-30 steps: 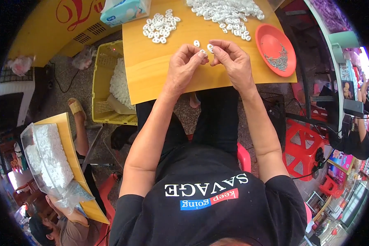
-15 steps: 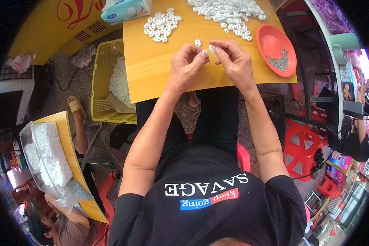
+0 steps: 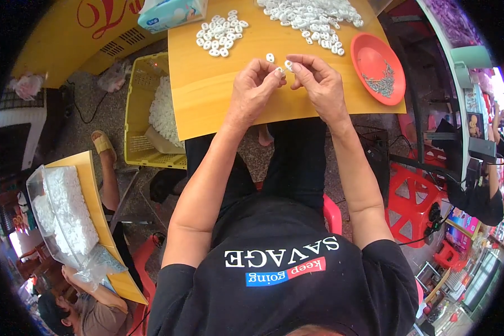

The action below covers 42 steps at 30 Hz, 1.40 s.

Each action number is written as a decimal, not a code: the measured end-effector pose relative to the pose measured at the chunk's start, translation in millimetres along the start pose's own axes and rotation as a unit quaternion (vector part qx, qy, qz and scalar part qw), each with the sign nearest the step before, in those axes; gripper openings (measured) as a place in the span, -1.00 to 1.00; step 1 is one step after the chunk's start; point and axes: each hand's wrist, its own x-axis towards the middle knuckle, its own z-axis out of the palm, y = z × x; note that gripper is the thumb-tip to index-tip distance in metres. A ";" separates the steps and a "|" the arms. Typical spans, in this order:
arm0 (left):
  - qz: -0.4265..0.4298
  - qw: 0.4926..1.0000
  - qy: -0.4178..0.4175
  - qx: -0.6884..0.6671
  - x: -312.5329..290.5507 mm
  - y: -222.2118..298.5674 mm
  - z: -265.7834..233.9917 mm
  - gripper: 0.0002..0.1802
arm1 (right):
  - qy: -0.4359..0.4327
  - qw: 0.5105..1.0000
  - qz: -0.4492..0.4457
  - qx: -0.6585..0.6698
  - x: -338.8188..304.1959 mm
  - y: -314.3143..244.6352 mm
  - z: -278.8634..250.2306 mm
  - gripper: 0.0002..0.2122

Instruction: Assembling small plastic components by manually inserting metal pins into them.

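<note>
Above the near part of the yellow table, both my hands are close together with thumbs and fingers pinched. My left hand grips a small white plastic piece, mostly hidden by the fingertips. Between thumb and forefinger, my right hand holds another white oval plastic piece. A single white two-holed piece lies on the table just beyond my fingers. Farther off are a small group of such pieces and a larger heap. Right of my right hand, a red dish contains thin metal pins.
A tissue pack stands at the table's far left corner. Beside the table's left edge, a yellow crate holds white pieces. A person sits at another table with a clear bin. Red stools stand at right.
My right hand has shifted very slightly, and the white piece in it has turned a little. My left hand stays almost in place.
</note>
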 end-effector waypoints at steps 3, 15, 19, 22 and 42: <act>0.005 1.000 0.001 -0.001 0.5 -0.8 0.4 -0.83 | 0.001 1.000 -0.008 -0.020 -0.7 2.4 1.2 -0.79; -0.004 0.999 0.009 -0.053 0.4 0.2 -1.8 -0.78 | 0.022 0.999 -0.023 0.020 -0.7 8.8 13.8 -0.82; -0.006 0.998 0.005 -0.064 3.1 -0.5 -2.3 -0.79 | 0.039 0.998 -0.050 -0.011 -0.9 13.3 18.1 -0.84; -0.003 0.998 0.005 -0.068 3.6 -1.3 -2.3 -0.80 | 0.058 0.991 -0.104 -0.067 2.4 18.8 22.9 -0.84; 0.059 0.995 0.010 -0.076 -92.6 40.5 -35.3 -0.71 | -0.116 0.843 0.179 0.494 -60.1 -9.6 88.2 -0.25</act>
